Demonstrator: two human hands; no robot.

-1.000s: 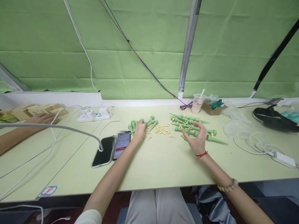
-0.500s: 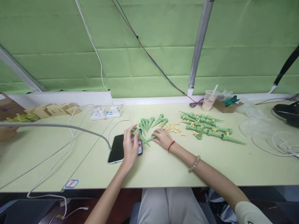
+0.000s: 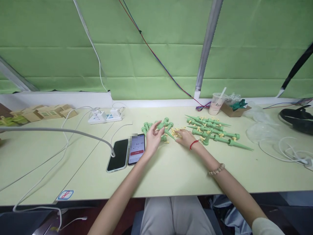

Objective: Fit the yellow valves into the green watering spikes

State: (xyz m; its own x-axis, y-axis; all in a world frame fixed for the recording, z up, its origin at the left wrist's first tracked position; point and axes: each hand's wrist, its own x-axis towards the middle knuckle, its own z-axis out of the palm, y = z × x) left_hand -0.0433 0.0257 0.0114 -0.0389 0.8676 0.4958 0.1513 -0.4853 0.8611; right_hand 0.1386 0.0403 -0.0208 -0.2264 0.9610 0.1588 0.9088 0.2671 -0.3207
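The left hand (image 3: 153, 139) pinches a green spike (image 3: 168, 133) just right of the phone (image 3: 137, 148), while the right hand (image 3: 186, 137), fingers loosely apart, touches the small yellow pegs (image 3: 176, 132); steady the spike and pick one peg cleanly.

A green fabric backdrop (image 3: 151, 49) is covering the wall behind the worktop (image 3: 171, 173), with a white ledge (image 3: 61, 98) running along the worktop's far edge. A metal pole (image 3: 207, 45) is leaning across the fabric, and cables (image 3: 156, 58) are hanging down it. Even light is falling throughout.
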